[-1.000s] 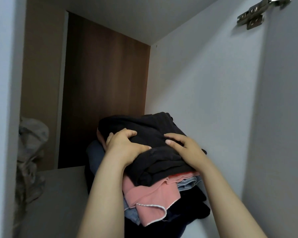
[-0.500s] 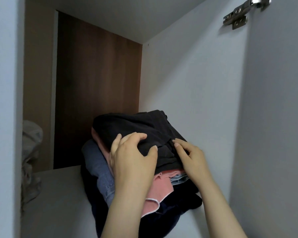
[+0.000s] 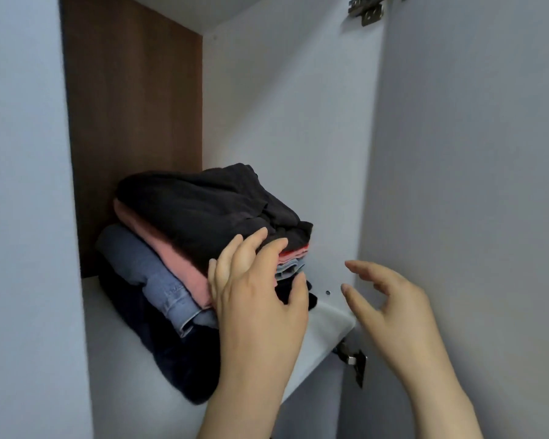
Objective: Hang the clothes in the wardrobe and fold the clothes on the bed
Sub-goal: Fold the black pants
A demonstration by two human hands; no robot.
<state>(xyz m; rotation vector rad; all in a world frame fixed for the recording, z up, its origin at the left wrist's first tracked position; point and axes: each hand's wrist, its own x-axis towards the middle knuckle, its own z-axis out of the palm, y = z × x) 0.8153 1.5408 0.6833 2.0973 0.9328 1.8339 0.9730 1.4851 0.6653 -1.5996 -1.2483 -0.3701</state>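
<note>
Stack of folded clothes [image 3: 184,264] on a wardrobe shelf [image 3: 118,359], set close to the right inner wall; head view only.
I count about four layers: a black garment [image 3: 210,204] on top, then a pink garment [image 3: 171,258], blue denim [image 3: 146,274] and a dark garment [image 3: 171,353] underneath that reaches the shelf's front edge. The left hand [image 3: 257,299] lies against the stack's front, fingers spread and nearly straight, gripping nothing. The right hand [image 3: 390,305] hangs apart from it, loosely curled and empty. I judge the pile soft, moderately heavy and apt to slide layer on layer, so it is best taken under the bottom layer with a palm on top. The shelf is smooth white board and the back panel [image 3: 133,122] is brown wood-grain. An open door [image 3: 473,185] with a hinge [image 3: 366,9] stands at right.
</note>
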